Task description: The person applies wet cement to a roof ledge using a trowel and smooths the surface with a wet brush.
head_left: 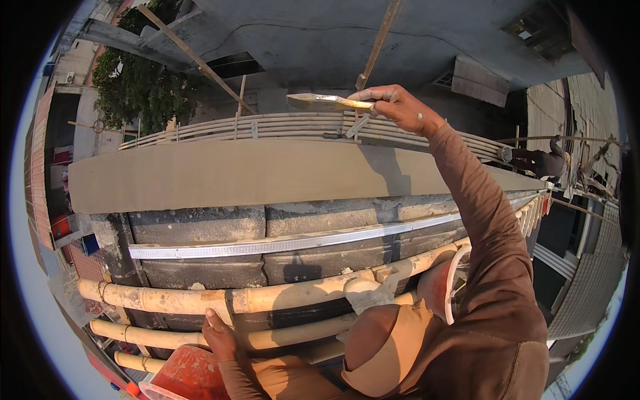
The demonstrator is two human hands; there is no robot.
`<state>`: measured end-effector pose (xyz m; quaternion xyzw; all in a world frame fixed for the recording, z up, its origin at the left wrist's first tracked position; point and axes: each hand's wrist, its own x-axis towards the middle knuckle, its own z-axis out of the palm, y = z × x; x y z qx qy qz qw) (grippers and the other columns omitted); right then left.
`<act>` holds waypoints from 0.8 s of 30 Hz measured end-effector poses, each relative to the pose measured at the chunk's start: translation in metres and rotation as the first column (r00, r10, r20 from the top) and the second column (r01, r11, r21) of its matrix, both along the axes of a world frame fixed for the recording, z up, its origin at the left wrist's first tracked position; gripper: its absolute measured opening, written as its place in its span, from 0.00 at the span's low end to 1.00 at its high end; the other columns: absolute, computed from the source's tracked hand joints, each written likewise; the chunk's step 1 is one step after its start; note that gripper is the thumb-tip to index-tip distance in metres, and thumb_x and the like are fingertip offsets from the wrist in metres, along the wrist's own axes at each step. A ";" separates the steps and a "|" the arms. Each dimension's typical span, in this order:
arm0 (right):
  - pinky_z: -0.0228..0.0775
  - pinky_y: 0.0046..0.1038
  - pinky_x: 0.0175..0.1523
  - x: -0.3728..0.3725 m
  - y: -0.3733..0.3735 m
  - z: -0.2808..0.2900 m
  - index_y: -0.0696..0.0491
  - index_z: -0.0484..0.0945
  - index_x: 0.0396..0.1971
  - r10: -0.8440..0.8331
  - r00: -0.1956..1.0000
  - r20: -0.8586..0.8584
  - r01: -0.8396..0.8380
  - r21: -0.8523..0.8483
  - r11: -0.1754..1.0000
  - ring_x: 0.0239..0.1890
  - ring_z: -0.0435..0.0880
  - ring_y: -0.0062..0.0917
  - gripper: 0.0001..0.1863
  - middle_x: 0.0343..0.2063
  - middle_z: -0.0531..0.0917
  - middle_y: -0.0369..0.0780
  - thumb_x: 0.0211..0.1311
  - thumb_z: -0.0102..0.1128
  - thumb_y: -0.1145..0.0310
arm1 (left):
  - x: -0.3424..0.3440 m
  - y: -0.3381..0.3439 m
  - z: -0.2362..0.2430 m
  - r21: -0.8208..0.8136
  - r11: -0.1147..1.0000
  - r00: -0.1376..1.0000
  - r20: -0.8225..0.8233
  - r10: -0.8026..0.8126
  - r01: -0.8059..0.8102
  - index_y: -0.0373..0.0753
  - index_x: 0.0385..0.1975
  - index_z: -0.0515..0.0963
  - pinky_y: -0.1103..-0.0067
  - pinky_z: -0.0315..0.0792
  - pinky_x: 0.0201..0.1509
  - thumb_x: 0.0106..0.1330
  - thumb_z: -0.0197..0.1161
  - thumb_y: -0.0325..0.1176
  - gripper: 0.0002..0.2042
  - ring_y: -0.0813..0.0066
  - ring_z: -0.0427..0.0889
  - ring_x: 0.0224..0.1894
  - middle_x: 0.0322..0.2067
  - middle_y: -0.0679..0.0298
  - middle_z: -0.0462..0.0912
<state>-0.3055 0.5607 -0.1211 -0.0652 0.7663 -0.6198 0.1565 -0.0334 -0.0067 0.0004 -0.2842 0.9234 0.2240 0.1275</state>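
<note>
My right hand (pixel 403 110) is raised beyond the far edge of a smooth grey plastered ledge (pixel 233 170). Its fingers are closed on the handle of a flat brush (pixel 327 99), whose bristles point left, clear of the plaster. A shadow of the arm falls across the ledge. My left hand (pixel 221 339) is low at the near side, fingers closed beside a thick bamboo pole (pixel 160 300). A flat tan piece (pixel 219 303) shows at its fingertips; I cannot tell what it is.
A long metal straightedge (pixel 300 247) lies along the rough wall below the ledge. A red bucket (pixel 193 370) stands by my left forearm, another (pixel 440 283) by my right side. Bamboo railings (pixel 280 123) run beyond the ledge. Another person (pixel 543 163) is at far right.
</note>
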 end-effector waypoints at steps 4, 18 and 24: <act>0.74 0.27 0.49 -0.073 -0.065 0.005 0.50 0.85 0.57 0.278 0.960 -0.020 -0.277 0.033 0.960 0.38 0.79 0.21 0.25 0.41 0.87 0.37 0.61 0.50 0.72 | 0.000 0.002 -0.003 0.019 1.000 1.000 -0.020 -0.005 0.005 0.23 0.34 0.72 0.66 0.66 0.36 0.81 0.40 0.59 0.36 0.68 0.64 0.30 0.24 0.56 0.70; 0.77 0.27 0.46 0.083 0.211 -0.030 0.54 0.88 0.49 -0.090 0.886 0.455 -0.193 0.537 0.821 0.38 0.86 0.23 0.18 0.34 0.90 0.40 0.60 0.57 0.75 | 0.006 -0.010 -0.007 0.005 1.000 1.000 0.012 -0.013 0.013 0.23 0.32 0.78 0.67 0.71 0.37 0.81 0.35 0.60 0.39 0.63 0.75 0.28 0.25 0.53 0.82; 0.67 0.20 0.31 0.134 0.187 -0.010 0.51 0.80 0.60 -0.559 0.803 0.206 0.504 0.266 0.822 0.24 0.72 0.14 0.20 0.27 0.80 0.33 0.73 0.47 0.68 | -0.001 -0.008 -0.012 0.002 1.000 0.997 0.071 -0.014 0.013 0.23 0.32 0.78 0.66 0.72 0.37 0.81 0.35 0.61 0.40 0.62 0.75 0.29 0.25 0.52 0.82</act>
